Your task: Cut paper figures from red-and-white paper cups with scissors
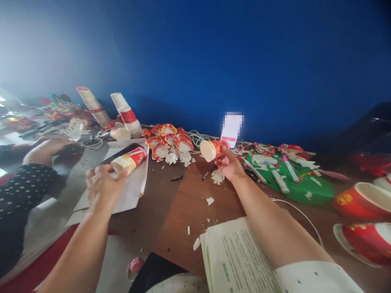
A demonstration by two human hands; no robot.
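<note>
Landmark: green disc [320, 193], partly covered by markers [290, 169] and scraps [316, 181].
Left of disc: phone [229, 134], upper area pixelated, wording illegible. Right hand [231, 165], some fingers hidden behind paper cup [218, 149].
Farther left of disc: left hand [102, 185], blurred, obscuring part of nested cups [131, 160]; co-worker's dotted sleeve [33, 185], cut by frame; heap [55, 108], too blurred to itemise.
Nearer than disc: booklet [233, 252], lower end cropped, print unreadable.
Right of disc: red bowls [350, 202], cropped by frame.

I'm looking into a craft workspace, it seems: cut cups [169, 140], markers [291, 169] and paper scraps [209, 201] litter the table [179, 203].
</note>
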